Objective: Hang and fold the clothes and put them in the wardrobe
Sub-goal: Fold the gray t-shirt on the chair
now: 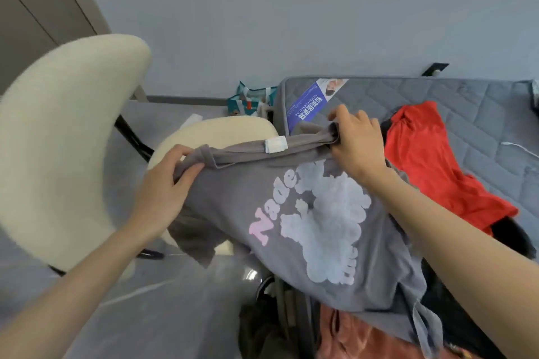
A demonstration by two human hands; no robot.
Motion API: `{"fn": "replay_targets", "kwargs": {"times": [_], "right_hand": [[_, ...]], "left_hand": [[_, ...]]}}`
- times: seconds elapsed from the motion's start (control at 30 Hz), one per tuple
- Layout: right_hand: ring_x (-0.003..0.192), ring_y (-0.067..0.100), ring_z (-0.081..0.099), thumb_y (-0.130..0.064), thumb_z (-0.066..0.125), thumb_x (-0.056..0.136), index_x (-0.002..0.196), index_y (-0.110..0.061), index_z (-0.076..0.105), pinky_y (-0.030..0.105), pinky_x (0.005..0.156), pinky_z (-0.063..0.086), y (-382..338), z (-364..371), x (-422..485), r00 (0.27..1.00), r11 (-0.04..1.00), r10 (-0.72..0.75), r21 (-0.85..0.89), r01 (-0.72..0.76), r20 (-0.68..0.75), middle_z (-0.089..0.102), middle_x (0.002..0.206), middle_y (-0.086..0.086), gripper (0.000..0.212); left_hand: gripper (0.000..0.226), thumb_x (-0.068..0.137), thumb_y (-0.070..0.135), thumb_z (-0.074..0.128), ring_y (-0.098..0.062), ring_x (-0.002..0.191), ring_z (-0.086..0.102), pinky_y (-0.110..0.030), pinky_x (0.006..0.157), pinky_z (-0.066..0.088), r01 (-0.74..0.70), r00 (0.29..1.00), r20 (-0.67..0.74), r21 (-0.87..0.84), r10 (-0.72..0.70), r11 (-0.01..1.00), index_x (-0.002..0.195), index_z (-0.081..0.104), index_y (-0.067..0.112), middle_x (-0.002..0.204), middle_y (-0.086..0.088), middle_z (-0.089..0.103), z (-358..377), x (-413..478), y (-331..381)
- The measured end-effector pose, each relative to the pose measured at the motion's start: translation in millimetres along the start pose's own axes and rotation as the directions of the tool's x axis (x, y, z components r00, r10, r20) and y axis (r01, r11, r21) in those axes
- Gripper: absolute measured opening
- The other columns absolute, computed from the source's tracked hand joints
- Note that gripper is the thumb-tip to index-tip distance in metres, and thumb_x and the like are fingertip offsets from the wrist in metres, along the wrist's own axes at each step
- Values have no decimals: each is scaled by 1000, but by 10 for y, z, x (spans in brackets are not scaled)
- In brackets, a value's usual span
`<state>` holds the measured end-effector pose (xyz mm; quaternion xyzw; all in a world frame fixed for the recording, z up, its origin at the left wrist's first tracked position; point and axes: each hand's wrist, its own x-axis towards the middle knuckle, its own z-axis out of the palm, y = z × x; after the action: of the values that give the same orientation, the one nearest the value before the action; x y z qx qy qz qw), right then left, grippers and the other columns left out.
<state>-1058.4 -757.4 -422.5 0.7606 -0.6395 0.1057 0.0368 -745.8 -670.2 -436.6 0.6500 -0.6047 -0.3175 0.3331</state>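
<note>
A grey T-shirt (294,280) with a pale cloud print and pink lettering is stretched in the air in front of me, its white neck label facing up. My left hand (166,183) grips the bunched cloth at the left shoulder. My right hand (357,143) grips the gathered cloth at the right shoulder. The shirt's lower part drapes down over a pile of clothes at the mattress edge. A red garment (431,160) lies spread on the grey quilted mattress (481,108), with dark clothing beneath it.
A cream upholstered chair (67,131) stands at the left, its seat (230,128) under the shirt. A pinkish-orange garment (353,335) lies at the bottom. A teal bag (250,99) sits by the wall. A wardrobe door (35,9) shows at the upper left.
</note>
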Motion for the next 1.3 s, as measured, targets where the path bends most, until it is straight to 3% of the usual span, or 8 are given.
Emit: {"fn": "replay_targets", "kwargs": {"times": [0.2, 0.37, 0.47, 0.6, 0.73, 0.97, 1.1, 1.3], "right_hand": [[71, 27, 43, -10, 51, 81, 82, -15, 36, 35, 61, 30, -749, -738, -821, 900, 748, 435, 559, -358, -5, 44, 70, -5, 16], [58, 27, 70, -3, 44, 87, 81, -21, 40, 40, 45, 53, -1365, -1410, -1322, 845, 219, 527, 946, -239, 92, 61, 67, -1, 19], [68, 28, 72, -4, 47, 90, 82, -19, 47, 30, 49, 54, -1570, -1852, -1495, 828, 80, 557, 988, -129, 64, 63, 82, 10, 17], [54, 12, 68, -21, 56, 85, 73, -17, 53, 28, 46, 48, -1646, -2343, -1727, 789, 279, 610, 951, -135, -67, 60, 66, -3, 13], [51, 8, 29, -28, 56, 77, 55, -18, 34, 33, 51, 24, -1524, -2756, -1944, 739, 587, 604, 794, -158, -298, 33, 46, -5, 33], [50, 3, 24, -13, 55, 87, 55, -20, 30, 23, 48, 20, -1365, -3122, -2457, 866, 598, 401, 801, -1, -298, 31, 52, -11, 41], [62, 24, 52, -33, 49, 93, 62, -23, 41, 33, 55, 29, -1215, -3215, -2783, 966, 913, 188, 395, -105, -179, 57, 62, -2, 34], [75, 33, 61, -49, 42, 95, 83, -18, 56, 33, 54, 31, -968, -3216, -3054, 964, 976, 203, 120, -184, -174, 66, 77, 6, 36]], "left_hand": [[8, 96, 14, 52, 10, 79, 52, -2, 68, 36, -101, 990, -112, -139, 86, 985, 100, 55, 21, 89, 19, 57, -935, -677, 394], [15, 94, 13, 55, 13, 74, 52, -23, 71, 45, -171, 969, -211, -180, 132, 969, 91, 56, 28, 79, 25, 60, -1568, -1152, 672], [21, 92, 11, 56, 16, 72, 51, -6, 67, 40, -223, 948, -276, -222, 158, 949, 84, 55, 30, 76, 24, 60, -1824, -1375, 950], [10, 92, 8, 55, 17, 74, 52, 0, 66, 36, -296, 919, -336, -238, 208, 925, 92, 58, 17, 83, 16, 59, -2055, -1604, 1412], [8, 93, 8, 55, 16, 72, 54, -2, 66, 37, -366, 891, -369, -238, 265, 900, 94, 60, 14, 79, 15, 59, -2176, -1758, 1800], [10, 95, 17, 52, 14, 68, 52, -13, 66, 39, -316, 919, -290, -131, 268, 940, 88, 60, 19, 77, 11, 60, -1985, -2048, 1973], [12, 95, 19, 52, 2, 68, 49, -4, 62, 35, -263, 926, -300, -74, 230, 962, 87, 61, 18, 75, 13, 58, -1747, -2245, 1908], [21, 93, 35, 52, -11, 67, 47, -29, 59, 28, -226, 894, -377, 93, 244, 970, 79, 56, 19, 66, 8, 55, -1624, -2379, 1822]]}}
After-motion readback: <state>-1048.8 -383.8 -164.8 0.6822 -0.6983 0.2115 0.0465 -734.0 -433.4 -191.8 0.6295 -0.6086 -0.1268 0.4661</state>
